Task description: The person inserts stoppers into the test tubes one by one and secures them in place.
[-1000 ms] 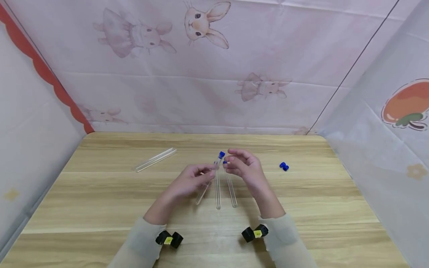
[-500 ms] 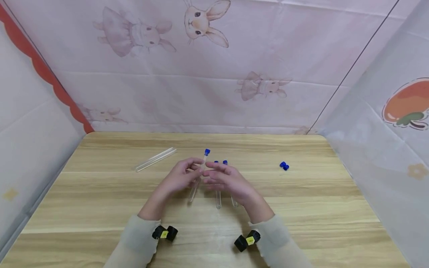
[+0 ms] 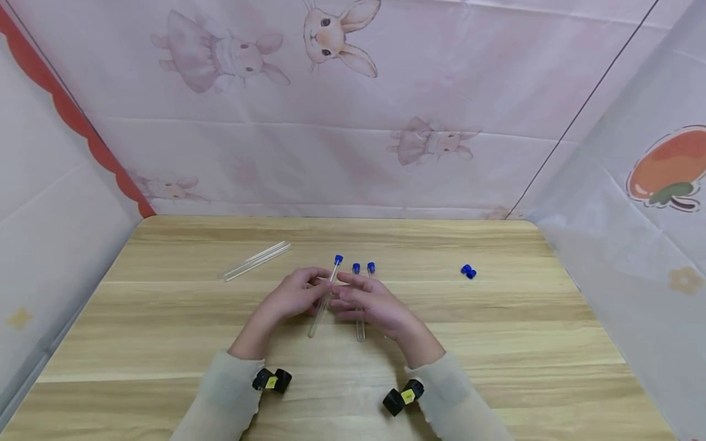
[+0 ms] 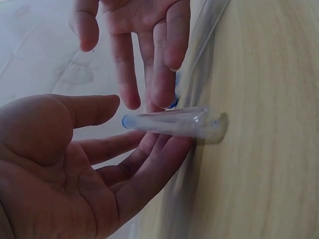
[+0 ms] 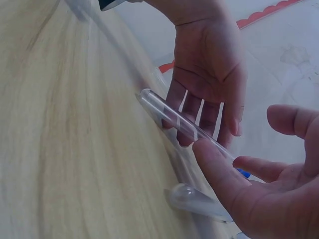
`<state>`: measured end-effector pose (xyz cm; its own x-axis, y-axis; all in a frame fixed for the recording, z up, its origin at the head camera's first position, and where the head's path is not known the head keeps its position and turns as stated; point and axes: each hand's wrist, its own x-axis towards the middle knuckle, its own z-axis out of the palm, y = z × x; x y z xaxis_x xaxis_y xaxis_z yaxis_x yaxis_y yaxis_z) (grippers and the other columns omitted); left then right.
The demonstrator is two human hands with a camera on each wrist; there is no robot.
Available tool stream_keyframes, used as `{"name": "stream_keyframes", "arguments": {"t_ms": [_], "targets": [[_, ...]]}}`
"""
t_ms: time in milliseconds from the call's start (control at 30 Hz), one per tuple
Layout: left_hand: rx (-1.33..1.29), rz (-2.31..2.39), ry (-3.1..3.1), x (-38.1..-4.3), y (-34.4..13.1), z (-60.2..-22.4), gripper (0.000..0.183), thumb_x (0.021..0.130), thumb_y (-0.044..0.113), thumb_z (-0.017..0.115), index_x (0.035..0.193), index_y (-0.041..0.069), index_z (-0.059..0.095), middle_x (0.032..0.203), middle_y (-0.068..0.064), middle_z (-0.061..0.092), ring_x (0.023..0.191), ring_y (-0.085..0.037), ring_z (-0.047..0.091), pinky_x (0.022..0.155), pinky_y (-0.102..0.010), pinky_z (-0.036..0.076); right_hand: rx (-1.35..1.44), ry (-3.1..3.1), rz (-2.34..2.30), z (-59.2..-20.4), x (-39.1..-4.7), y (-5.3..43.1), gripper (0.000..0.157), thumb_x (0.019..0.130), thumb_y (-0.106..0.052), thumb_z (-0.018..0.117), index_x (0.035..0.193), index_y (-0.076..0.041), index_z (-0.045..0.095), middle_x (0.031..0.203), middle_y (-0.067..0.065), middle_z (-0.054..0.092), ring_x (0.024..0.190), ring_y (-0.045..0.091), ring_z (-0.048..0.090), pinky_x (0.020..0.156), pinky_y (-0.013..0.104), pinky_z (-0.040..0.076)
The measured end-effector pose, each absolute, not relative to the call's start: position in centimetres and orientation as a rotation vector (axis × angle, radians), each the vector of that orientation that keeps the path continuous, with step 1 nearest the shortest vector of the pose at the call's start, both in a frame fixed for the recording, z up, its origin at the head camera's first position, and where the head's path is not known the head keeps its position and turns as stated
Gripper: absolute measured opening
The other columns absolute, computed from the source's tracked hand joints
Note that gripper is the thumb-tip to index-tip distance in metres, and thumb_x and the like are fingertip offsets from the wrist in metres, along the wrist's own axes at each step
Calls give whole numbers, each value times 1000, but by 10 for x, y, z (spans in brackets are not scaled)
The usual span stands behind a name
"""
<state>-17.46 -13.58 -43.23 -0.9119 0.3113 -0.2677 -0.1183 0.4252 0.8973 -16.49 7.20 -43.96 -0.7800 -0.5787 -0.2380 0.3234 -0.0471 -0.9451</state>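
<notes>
In the head view, a clear test tube (image 3: pixel 316 323) with a blue cap (image 3: pixel 339 260) lies at a slant between the hands, its rounded bottom toward the near side. My left hand (image 3: pixel 295 295) is on its left, fingers behind the tube and thumb apart from it in the left wrist view. My right hand (image 3: pixel 375 306) comes from the other side, its loosely extended fingertips at the tube (image 5: pixel 172 114) in the right wrist view. Two more blue-capped test tubes lie just right; one shows its rounded end (image 3: pixel 361 331), and the right hand partly hides both.
Uncapped clear tubes (image 3: pixel 256 262) lie together at the back left of the wooden table (image 3: pixel 524 343). Loose blue caps (image 3: pixel 468 271) sit at the back right. Printed fabric walls (image 3: pixel 331 171) stand behind and at both sides.
My left hand has moved slightly left with the capped tube, whose cap has since dropped lower. My right hand has come left and down, now over the other two tubes.
</notes>
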Motion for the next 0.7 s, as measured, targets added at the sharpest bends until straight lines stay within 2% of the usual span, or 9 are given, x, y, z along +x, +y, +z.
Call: {"name": "stream_keyframes", "arguments": {"t_ms": [433,700], "targets": [[129,1487,2251,-173,-134,-433,47,102,23,57,142,-2,49,120,-19,65,92,-23,69,71,-36,63,-258,1592,-1885,-440,-161,72,62,101,-9,50,156,0,23,151,24,43,132,41,50,107,51,48],[120,1464,2279,-173,-133,-435,46,102,23,57,140,-1,50,119,-18,66,89,-22,69,69,-34,63,-236,1594,-1882,-440,-162,71,61,101,-9,50,156,0,24,151,24,42,134,42,49,105,51,49]]}}
